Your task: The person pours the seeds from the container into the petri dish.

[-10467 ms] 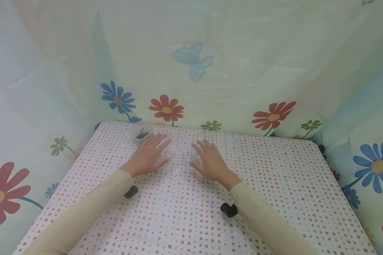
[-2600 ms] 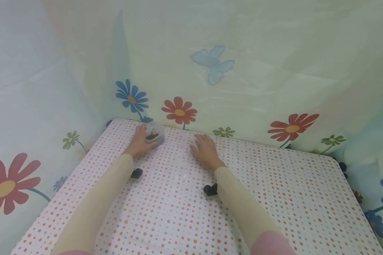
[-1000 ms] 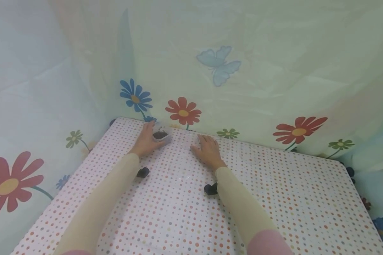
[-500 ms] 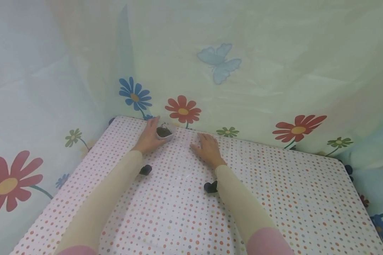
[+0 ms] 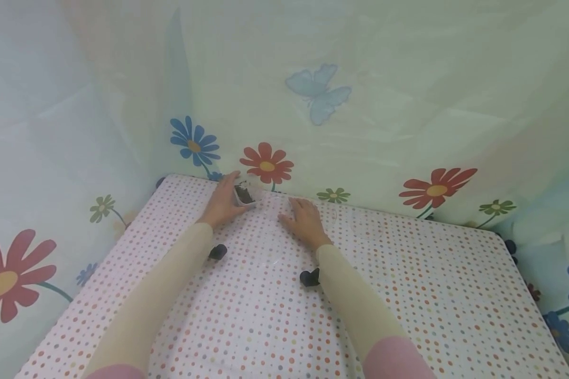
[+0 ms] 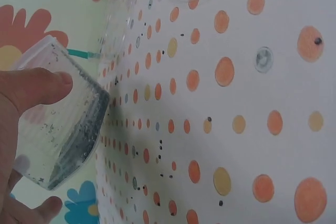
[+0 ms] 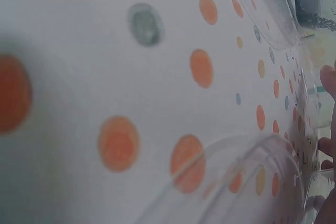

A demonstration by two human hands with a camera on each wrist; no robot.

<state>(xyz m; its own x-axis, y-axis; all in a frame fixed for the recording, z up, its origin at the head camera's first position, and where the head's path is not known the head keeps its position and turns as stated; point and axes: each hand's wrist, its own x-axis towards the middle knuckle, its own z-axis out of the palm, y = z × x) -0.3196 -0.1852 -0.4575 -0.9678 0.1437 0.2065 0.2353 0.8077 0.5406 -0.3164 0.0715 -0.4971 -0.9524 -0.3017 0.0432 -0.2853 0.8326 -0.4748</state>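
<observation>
In the head view my left hand [image 5: 222, 202] grips a small clear plastic tub [image 5: 244, 195] near the table's back edge. The tub leans over toward the right. Dark fine grains [image 6: 79, 137] have gathered along its lower side, as the left wrist view shows. To its right, my right hand [image 5: 307, 221] is low over the table beside clear plastic ware [image 6: 118, 19], fingers slightly bent. Whether they touch it is hard to make out. The right wrist view catches a clear container's corner [image 7: 273, 11] close to the tub and a rounded clear rim [image 7: 252, 156] nearer the camera.
Dark specks [image 6: 160, 148] dot the spotted tablecloth [image 5: 265, 316]. A flower-printed curtain [image 5: 384, 105] rises behind the table's back edge. Black wrist mounts [image 5: 310, 277] stick out below both forearms.
Over the last second my left hand has tipped the tub further to the right, and the grains have slid to its side. The right hand has stayed nearly still.
</observation>
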